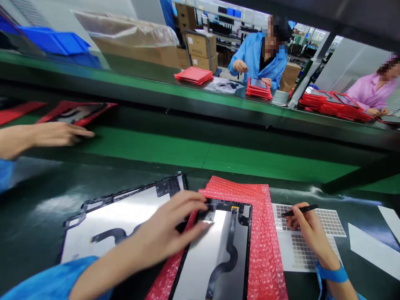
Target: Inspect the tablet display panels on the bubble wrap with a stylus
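Tweezers (pixel 300 210) are pinched in the closed fingers of the right hand (pixel 304 225) over the sticker sheet (pixel 328 223), while the left hand (pixel 184 216), fingers apart, touches the display panel (pixel 218 250) on red bubble wrap (pixel 265 250).

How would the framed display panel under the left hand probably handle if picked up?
The display panel looks flat and black-framed, so it would probably lift as one stiff piece. Its dark ribbon cable looks thin and could flex or snag. The smooth, shiny back may feel slippery to the left hand.
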Action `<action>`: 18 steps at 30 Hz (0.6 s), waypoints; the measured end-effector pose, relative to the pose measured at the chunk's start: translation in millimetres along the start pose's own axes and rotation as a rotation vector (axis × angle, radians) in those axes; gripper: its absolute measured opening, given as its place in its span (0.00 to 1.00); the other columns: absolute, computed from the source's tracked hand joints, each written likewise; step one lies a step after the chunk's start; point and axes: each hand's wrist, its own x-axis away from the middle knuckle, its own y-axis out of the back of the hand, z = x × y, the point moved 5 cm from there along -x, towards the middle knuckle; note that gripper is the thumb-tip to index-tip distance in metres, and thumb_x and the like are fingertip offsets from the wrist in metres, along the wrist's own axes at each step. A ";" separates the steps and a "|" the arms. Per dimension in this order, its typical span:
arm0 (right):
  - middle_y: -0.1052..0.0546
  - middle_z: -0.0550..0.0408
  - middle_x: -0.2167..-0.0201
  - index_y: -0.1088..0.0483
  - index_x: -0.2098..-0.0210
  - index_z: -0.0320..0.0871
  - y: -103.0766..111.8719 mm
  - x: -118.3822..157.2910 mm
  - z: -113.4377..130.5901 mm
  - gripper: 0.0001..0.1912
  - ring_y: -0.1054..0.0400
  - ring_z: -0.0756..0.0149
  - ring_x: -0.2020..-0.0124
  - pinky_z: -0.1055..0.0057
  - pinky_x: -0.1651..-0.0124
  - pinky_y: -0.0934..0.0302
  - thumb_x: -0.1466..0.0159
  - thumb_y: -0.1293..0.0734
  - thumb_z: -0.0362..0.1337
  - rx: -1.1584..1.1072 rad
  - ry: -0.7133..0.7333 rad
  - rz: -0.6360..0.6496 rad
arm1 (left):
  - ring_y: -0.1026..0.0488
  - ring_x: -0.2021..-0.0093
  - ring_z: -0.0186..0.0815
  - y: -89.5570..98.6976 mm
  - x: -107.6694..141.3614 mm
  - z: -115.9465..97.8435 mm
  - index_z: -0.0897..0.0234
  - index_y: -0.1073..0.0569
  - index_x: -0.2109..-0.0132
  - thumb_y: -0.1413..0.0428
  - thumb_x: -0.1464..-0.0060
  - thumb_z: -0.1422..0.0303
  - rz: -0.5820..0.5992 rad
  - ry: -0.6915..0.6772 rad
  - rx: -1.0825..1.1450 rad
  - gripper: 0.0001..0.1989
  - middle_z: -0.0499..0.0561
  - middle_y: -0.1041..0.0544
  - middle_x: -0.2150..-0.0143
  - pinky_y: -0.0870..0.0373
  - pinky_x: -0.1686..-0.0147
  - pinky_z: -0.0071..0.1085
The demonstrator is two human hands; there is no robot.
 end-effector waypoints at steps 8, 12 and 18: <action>0.21 0.52 0.74 0.28 0.60 0.44 -1.4 1.3 4.3 0.25 0.27 0.61 0.76 0.68 0.74 0.33 0.28 0.29 0.61 0.042 -0.021 -0.012 | 0.28 0.30 0.50 -61.7 39.9 -70.9 0.59 0.24 0.36 0.37 0.35 0.63 0.199 -0.273 -0.113 0.21 0.58 0.24 0.31 0.21 0.37 0.45; 0.20 0.51 0.73 0.27 0.61 0.44 -3.1 -0.4 5.5 0.26 0.27 0.61 0.76 0.69 0.75 0.33 0.30 0.28 0.62 0.029 -0.035 -0.026 | 0.28 0.31 0.52 -73.1 38.8 -78.8 0.60 0.21 0.38 0.36 0.35 0.59 0.178 -0.282 -0.145 0.21 0.58 0.24 0.31 0.21 0.36 0.48; 0.20 0.50 0.75 0.27 0.65 0.44 1.9 -3.4 11.1 0.28 0.26 0.60 0.77 0.68 0.74 0.31 0.34 0.25 0.64 -0.030 -0.061 -0.047 | 0.30 0.30 0.54 -79.8 39.3 -81.9 0.62 0.22 0.39 0.36 0.35 0.57 0.184 -0.269 -0.155 0.22 0.59 0.25 0.31 0.25 0.35 0.49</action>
